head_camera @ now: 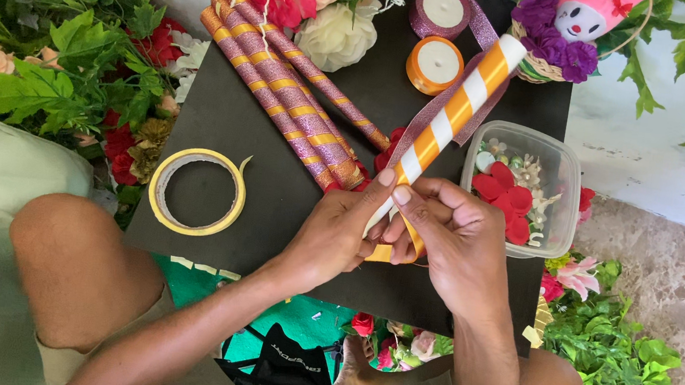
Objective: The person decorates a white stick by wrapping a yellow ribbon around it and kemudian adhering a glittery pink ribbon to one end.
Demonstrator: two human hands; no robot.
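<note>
Over a black board (223, 110), my left hand (336, 233) and my right hand (449, 241) both grip the near end of a white stick (454, 115) spirally wrapped with orange ribbon. The stick slants up to the right. A purple glitter ribbon (441, 101) trails along it from a purple ribbon spool (442, 8). My fingers pinch the orange ribbon at the stick's lower end.
Three finished sticks (286, 83) wrapped in purple and orange lie at the board's left. A yellow tape roll (197, 191), an orange ribbon spool (435, 64) and a clear plastic box (567, 179) of red flowers and beads sit on the board. Artificial flowers and leaves (48, 56) surround it.
</note>
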